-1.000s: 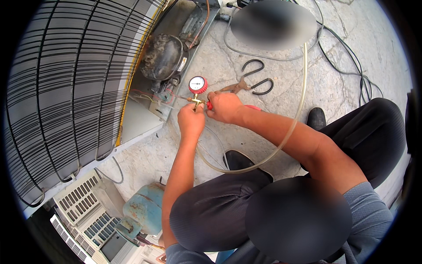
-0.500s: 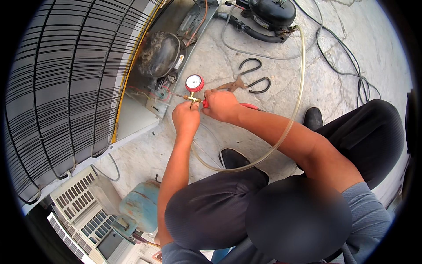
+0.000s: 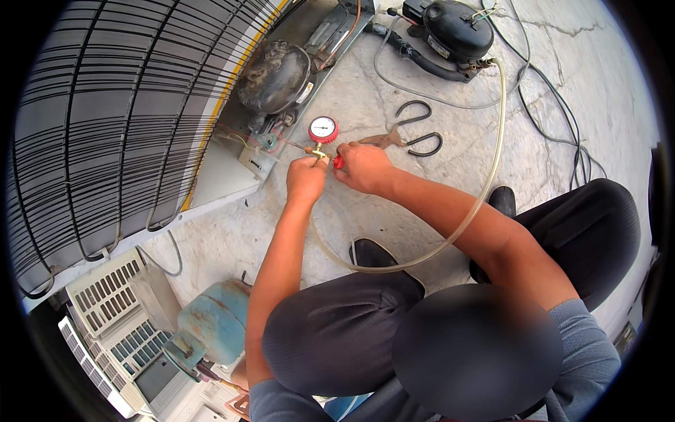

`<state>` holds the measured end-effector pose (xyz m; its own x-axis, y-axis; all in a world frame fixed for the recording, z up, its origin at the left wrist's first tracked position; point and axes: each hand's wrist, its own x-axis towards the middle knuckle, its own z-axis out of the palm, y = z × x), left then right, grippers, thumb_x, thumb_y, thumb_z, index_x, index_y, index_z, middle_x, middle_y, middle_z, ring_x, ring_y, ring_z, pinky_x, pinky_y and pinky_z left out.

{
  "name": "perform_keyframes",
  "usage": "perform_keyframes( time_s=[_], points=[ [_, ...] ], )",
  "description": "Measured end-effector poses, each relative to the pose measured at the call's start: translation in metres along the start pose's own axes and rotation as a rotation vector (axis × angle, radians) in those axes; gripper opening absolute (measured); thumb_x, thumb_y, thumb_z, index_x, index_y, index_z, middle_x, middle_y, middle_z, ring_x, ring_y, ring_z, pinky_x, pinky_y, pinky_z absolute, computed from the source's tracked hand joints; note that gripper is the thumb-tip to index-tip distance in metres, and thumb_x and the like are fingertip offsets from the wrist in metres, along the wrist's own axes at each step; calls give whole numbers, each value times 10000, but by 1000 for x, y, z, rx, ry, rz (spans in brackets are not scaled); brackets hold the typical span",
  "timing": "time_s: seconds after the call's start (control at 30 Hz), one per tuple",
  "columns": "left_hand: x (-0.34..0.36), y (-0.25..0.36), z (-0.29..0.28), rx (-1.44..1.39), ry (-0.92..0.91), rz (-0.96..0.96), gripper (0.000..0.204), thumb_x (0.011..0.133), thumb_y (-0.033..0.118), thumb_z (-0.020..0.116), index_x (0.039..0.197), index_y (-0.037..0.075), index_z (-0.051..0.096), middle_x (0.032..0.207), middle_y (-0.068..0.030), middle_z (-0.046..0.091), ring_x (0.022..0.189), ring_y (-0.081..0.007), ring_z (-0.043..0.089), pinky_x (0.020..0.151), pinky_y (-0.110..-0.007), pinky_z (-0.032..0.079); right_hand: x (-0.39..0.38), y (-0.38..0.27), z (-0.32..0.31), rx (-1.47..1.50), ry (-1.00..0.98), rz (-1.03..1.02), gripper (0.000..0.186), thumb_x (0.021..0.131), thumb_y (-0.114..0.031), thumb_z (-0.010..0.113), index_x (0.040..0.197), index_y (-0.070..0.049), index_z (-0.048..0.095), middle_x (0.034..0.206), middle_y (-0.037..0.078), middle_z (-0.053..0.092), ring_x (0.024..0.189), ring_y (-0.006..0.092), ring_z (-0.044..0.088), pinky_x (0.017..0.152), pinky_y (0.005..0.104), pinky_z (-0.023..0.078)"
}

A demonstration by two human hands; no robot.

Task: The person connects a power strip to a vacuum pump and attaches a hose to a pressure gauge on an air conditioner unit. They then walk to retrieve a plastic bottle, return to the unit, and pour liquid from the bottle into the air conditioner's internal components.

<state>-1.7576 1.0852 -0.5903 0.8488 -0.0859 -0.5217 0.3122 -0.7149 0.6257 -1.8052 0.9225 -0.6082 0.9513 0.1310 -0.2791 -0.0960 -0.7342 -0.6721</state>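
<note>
A round pressure gauge (image 3: 323,129) with a white dial and red rim stands on a brass valve (image 3: 320,153). My left hand (image 3: 306,181) is closed around the lower part of that valve. At the valve's right side, the fingers of my right hand (image 3: 365,167) pinch a red knob (image 3: 339,162). A thin tube runs from the valve toward the refrigerator's old compressor (image 3: 275,79). From below my left hand a clear hose (image 3: 460,228) loops round to a black compressor (image 3: 458,32) on the floor. My fingers hide part of the valve.
Rusty snips (image 3: 384,139) with black loop handles lie just beyond my right hand. The refrigerator's black wire condenser (image 3: 112,141) fills the left side. Black cables (image 3: 562,112) trail at the right. A blue-green rusty tank (image 3: 218,320) and cream grilles (image 3: 105,295) are at lower left.
The view has shifted, so the hands, gauge and compressors appear farther right. Both hands stay at the valve, the right one still at the red knob.
</note>
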Motion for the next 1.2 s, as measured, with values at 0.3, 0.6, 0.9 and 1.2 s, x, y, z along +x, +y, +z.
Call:
perform_keyframes(
  time_s=[0.3, 0.6, 0.9, 1.2],
  points=[
    [9, -3, -11, -230, -3, -74, 269, 900, 277, 632, 887, 10, 666, 790, -70, 643, 649, -153, 553, 561, -322, 439, -6, 0, -12, -110, 0, -57, 562, 851, -398, 672, 1224, -7, 518, 1076, 198, 644, 923, 356, 667, 780, 448, 542],
    [28, -7, -61, -949, 225, -192, 237, 982, 263, 568, 1125, 102, 668, 1025, -2, 676, 827, -120, 579, 718, -302, 470, -43, 27, -108, -593, -452, -454, 543, 842, -283, 673, 1286, -30, 492, 1018, 156, 627, 782, 336, 676, 653, 436, 551],
    [37, -2, -60, -1184, 84, -202, 169, 969, 242, 573, 1068, 129, 649, 997, 15, 677, 882, -127, 569, 768, -311, 456, -87, 75, -236, -749, -551, -171, 446, 836, -247, 687, 1208, -33, 563, 989, 167, 651, 849, 363, 662, 748, 463, 533],
    [48, -5, -50, -1279, 108, -232, 167, 939, 260, 590, 1018, 133, 666, 950, 10, 692, 814, -124, 590, 719, -310, 460, -56, 95, -224, -488, -385, -117, 337, 825, -186, 702, 1098, -7, 620, 870, 161, 668, 791, 358, 660, 718, 439, 523]
  ],
)
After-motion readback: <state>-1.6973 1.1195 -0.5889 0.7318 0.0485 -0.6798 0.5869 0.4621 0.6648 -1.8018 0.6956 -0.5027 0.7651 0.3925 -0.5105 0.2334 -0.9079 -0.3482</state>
